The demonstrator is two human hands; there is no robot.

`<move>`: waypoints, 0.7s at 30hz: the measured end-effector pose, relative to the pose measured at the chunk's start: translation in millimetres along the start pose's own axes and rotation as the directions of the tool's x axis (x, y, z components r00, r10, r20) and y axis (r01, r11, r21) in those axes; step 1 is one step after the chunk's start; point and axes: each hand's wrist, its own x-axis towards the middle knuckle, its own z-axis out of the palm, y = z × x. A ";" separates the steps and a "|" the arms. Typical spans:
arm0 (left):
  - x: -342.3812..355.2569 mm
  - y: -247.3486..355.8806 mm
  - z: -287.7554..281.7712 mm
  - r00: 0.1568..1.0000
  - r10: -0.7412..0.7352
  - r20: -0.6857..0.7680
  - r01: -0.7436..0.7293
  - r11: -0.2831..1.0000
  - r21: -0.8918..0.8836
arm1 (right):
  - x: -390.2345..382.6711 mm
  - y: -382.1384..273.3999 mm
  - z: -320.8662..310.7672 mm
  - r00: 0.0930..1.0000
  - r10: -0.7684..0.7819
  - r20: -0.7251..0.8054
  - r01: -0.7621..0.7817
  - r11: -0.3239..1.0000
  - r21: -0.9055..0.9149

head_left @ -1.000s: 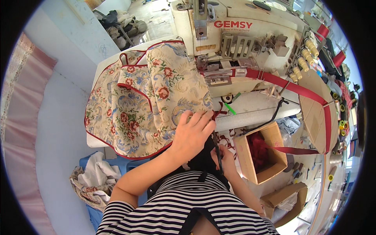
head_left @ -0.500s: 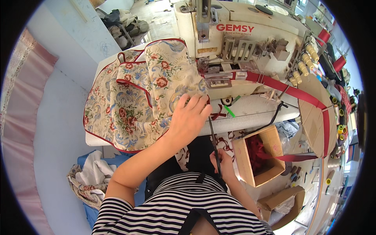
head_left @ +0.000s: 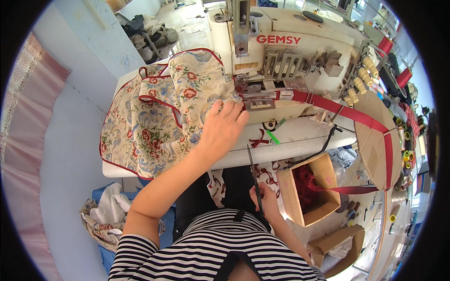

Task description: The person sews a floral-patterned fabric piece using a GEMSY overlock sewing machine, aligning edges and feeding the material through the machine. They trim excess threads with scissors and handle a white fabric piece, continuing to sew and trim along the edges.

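My left hand (head_left: 220,129) has its fingers bent over the right edge of the cream floral fabric (head_left: 157,119), beside the binding attachment (head_left: 258,95); its thumb is hidden. The fabric has red-bound edges and lies folded and rumpled on the machine bed. My right hand (head_left: 265,199) is closed on long dark scissors (head_left: 256,178), low beside my lap, blades pointing up at the bed. A white industrial sewing machine (head_left: 297,56) stands ahead. Red tape (head_left: 347,112) runs into its attachment from the right. Red scraps (head_left: 258,143) and a green strip (head_left: 274,137) lie on the bed.
A cardboard box (head_left: 328,208) with red material sits below the bed at right, another box (head_left: 351,243) lower. Thread cones (head_left: 361,84) and spools line the right. A pile of cloth (head_left: 105,210) on blue material is at lower left, near a wall (head_left: 72,154) and pink curtain.
My left hand and the fabric's right edge have moved up, toward the binding attachment, uncovering more of the scissor blades and bed. My right hand has shifted slightly downward, still holding the scissors.
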 end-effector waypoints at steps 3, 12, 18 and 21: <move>1.2 -3.9 3.5 1.000 0.002 -0.020 -0.001 1.000 0.021 | 0.3 -1.3 -0.8 1.000 0.000 -0.002 0.000 0.999 -0.034; -4.2 -5.4 6.1 0.998 -0.048 -0.042 0.047 0.999 -0.023 | -5.0 8.7 -3.8 0.999 -0.030 -0.033 0.026 0.995 -0.094; -8.0 -3.6 14.7 0.988 -0.034 -0.148 0.036 0.999 0.011 | -10.6 12.2 -12.1 0.980 -0.157 -0.119 0.134 0.974 -0.183; -13.8 -1.9 17.3 0.987 -0.072 -0.143 0.073 0.997 0.001 | -6.4 -3.9 -22.9 0.977 -0.173 -0.128 0.137 0.958 -0.250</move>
